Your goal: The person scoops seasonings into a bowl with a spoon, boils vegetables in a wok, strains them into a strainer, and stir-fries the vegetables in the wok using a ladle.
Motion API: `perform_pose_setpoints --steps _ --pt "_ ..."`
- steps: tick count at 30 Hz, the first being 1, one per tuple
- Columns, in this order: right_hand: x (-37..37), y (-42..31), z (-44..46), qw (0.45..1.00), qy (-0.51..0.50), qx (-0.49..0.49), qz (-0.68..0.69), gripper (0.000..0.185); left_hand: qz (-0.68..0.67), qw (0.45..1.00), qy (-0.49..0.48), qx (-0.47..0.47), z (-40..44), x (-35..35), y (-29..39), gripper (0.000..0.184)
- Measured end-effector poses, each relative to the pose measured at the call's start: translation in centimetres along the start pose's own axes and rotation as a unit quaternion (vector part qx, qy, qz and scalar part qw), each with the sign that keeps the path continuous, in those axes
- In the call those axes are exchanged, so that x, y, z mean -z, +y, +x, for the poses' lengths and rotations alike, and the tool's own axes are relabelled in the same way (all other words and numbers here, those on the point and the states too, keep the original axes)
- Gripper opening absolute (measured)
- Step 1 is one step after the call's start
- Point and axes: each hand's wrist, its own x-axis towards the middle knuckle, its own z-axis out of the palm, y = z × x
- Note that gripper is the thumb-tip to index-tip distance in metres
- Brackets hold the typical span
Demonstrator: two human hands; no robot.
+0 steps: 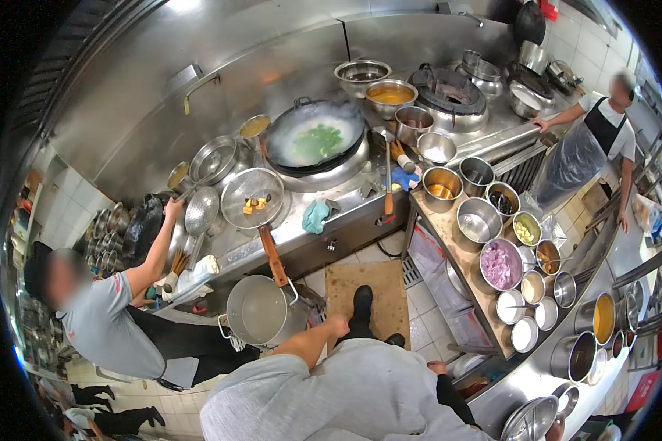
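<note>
My left hand [336, 325] hangs in front of my body, fingers curled in, with nothing visible in it. The nearest thing to it is a large two-handled pot [229, 298] of cloudy liquid. Low at my other side is my right hand [437, 367], below the wooden side table [449, 234]; its fingers are mostly hidden. A round strainer [232, 192] with a wooden handle lies across the stove edge, holding yellow-brown pieces [255, 206]. Behind it, a steaming wok [281, 131] contains green vegetables [320, 142] in liquid.
At the left a co-worker [114, 316] reaches over the stove with a long-handled tool; another person [581, 158] stands at the right. Bowls of chopped purple food [501, 264] and sauces crowd the side table. A ladle [388, 173] and a teal cloth [315, 217] rest by the stove edge.
</note>
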Motion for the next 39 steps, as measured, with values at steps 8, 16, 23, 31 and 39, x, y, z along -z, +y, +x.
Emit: perform_pose_setpoints --steps 8,16,23,31,39 --pt "0.2 -1.4 -0.8 1.000 0.028 -0.002 0.005 0.025 -0.019 0.996 -0.020 0.086 -1.7 2.7 2.0 0.035" --pt "-1.8 0.7 1.4 0.998 0.019 -0.052 0.018 0.029 -0.043 0.991 -0.026 0.122 -2.4 4.6 3.5 0.034" --pt "-1.2 0.4 0.5 0.999 0.003 -0.037 0.037 0.030 -0.025 0.995 -0.033 0.086 -1.7 2.5 1.5 0.034" --pt "-1.5 1.0 1.2 1.000 0.007 -0.016 0.004 0.029 0.031 0.998 -0.036 0.027 -1.2 0.7 0.0 0.035" --pt "-1.5 0.2 0.5 0.999 0.008 -0.014 -0.039 0.028 -0.007 0.998 -0.024 0.057 -1.8 2.0 1.0 0.035"
